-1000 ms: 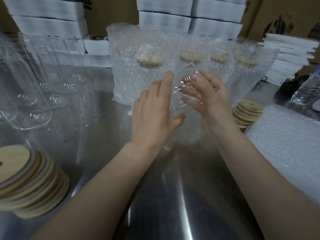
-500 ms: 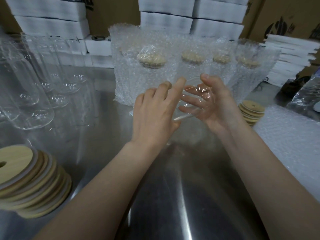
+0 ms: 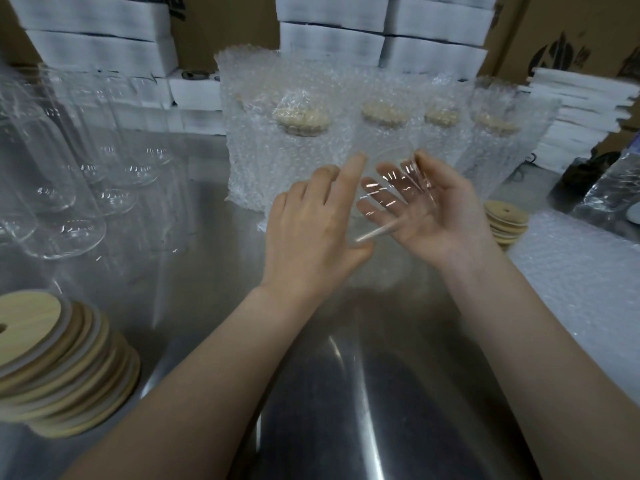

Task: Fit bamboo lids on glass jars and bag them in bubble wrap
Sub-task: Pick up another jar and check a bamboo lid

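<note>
A clear, lidless glass jar [image 3: 388, 195] is held tilted in mid-air at the centre of the frame, above the shiny steel table [image 3: 207, 271]. This looks like the start of a fresh cycle, with a bare jar in hand, no lid fitted and no bag on it.

The next move probably calls for freeing one hand to take a round bamboo lid, either from the big slanting stack of lids [image 3: 52, 358] at lower left or the small stack [image 3: 505, 220] at right.

The right hand [image 3: 440, 216] lies palm-up under the jar. Its spread fingers, curved round the jar, show through the glass, and the thumb is up.

The left hand [image 3: 311, 230] has its back to the camera. Its fingers lie along the jar's left side and the thumb is tucked beneath, so it is gripping.
</note>
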Action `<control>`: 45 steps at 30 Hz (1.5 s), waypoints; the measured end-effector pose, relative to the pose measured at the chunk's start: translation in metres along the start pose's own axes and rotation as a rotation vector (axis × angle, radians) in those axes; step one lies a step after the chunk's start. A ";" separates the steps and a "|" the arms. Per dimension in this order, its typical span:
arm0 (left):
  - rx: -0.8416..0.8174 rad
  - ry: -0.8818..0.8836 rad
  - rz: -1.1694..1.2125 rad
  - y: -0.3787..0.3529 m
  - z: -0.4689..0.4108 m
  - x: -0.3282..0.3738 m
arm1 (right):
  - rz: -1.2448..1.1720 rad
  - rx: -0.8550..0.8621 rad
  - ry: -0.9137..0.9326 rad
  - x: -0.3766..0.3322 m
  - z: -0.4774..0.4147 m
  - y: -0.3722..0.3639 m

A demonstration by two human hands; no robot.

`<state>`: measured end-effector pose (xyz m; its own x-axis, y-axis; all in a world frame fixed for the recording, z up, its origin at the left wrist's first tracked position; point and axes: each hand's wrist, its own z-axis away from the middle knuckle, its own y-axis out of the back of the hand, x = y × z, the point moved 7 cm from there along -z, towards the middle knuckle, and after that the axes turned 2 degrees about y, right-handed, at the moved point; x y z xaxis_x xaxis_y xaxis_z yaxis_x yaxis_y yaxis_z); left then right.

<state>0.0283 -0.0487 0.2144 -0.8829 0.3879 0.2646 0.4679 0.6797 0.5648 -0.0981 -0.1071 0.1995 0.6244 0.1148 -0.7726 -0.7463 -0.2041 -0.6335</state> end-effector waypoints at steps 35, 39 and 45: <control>-0.038 0.065 -0.030 -0.002 0.000 -0.003 | 0.391 -0.048 0.205 -0.011 0.014 -0.018; 0.022 0.228 0.238 0.005 0.003 -0.008 | 0.294 -0.042 0.209 -0.009 0.012 -0.018; 0.230 0.594 0.751 0.014 0.010 -0.036 | 0.423 -0.232 0.277 -0.001 0.018 -0.039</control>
<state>0.0669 -0.0467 0.2054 -0.1999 0.4352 0.8778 0.8561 0.5134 -0.0596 -0.0738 -0.0813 0.2237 0.3422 -0.2773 -0.8978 -0.8942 -0.3896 -0.2205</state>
